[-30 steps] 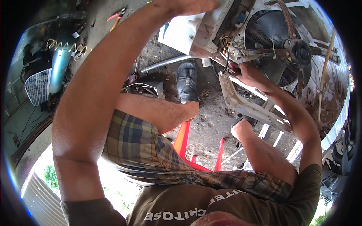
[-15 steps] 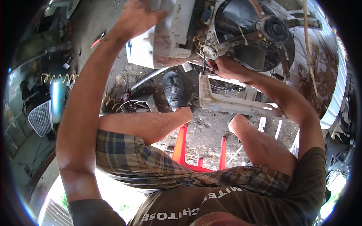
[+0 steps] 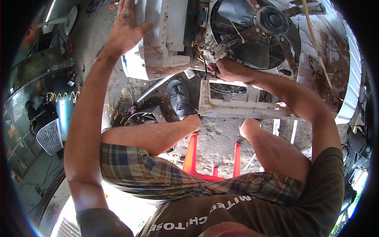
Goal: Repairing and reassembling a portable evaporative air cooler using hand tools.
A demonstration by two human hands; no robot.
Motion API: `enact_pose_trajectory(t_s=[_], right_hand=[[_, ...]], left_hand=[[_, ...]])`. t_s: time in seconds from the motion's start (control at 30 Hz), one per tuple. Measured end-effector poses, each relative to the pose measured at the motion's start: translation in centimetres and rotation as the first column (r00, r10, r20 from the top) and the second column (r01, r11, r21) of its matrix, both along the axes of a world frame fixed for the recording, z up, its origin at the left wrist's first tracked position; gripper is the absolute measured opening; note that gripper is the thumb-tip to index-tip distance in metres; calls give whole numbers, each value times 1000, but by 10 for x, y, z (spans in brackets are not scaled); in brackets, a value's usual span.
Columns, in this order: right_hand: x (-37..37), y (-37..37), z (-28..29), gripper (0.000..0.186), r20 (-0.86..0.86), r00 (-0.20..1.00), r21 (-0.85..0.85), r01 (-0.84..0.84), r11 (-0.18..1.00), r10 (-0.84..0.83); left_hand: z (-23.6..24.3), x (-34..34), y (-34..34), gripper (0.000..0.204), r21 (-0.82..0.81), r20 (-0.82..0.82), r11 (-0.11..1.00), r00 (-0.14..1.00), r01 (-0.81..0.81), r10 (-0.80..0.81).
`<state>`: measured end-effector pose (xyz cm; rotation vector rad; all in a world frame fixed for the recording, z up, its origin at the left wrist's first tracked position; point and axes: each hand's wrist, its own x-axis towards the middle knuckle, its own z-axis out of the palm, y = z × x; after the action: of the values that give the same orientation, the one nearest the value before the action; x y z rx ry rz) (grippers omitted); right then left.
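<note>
My left hand [image 3: 128, 31] lies along the outer side of a white plastic panel [image 3: 162, 43], fingers stretched out and thumb apart over its edge. My right hand [image 3: 233, 71] is closed beside a bundle of thin wires [image 3: 198, 48]. A bit of red shows at its fingertips, like the handle of a small tool; the fingers hide the rest. Just above that hand is the dark round fan-like part [image 3: 252, 49] of an opened appliance, with a black hub [image 3: 273, 19] and rusty arms. A dirty white frame [image 3: 244, 108] lies below my right forearm.
A pale metal bar [image 3: 156, 87] and a coiled yellowish hose [image 3: 114, 114] lie on the dirty floor, left of my shoe [image 3: 179, 98]. Red stool legs [image 3: 190, 154] stand between my legs. Far left are a blue cylinder [image 3: 63, 114] and a white grille [image 3: 49, 140].
The view has shifted, so the appliance appears farther left. My left hand has moved slightly left against the white panel, and its stretched fingers now show. My right hand stays by the wires.
</note>
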<state>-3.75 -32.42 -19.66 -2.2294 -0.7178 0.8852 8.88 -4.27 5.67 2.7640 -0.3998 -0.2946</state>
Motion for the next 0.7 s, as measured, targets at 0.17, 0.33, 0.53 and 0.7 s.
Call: enact_pose_trajectory(t_s=[0.17, 0.33, 0.53, 0.7], right_hand=[[-1, -5, -4, 21, 39, 999, 52, 16, 999, -18], [1, -3, 26, 20, -20, 999, -5, 40, 999, -40], [-6, 6, 21, 21, 90, 996, -43, 21, 999, -17], [3, -4, 10, 23, -63, 995, 36, 86, 996, -84]], left_hand=[[-2, 0, -4, 110, 13, -8, 1000, 1000, -18, 18], [-3, 4, 4, 114, -102, -22, 993, 998, 56, -59], [-20, 1, 13, 99, -131, 273, 972, 950, 193, -152], [-21, 2, 7, 101, -141, 249, 974, 958, 178, -140]])
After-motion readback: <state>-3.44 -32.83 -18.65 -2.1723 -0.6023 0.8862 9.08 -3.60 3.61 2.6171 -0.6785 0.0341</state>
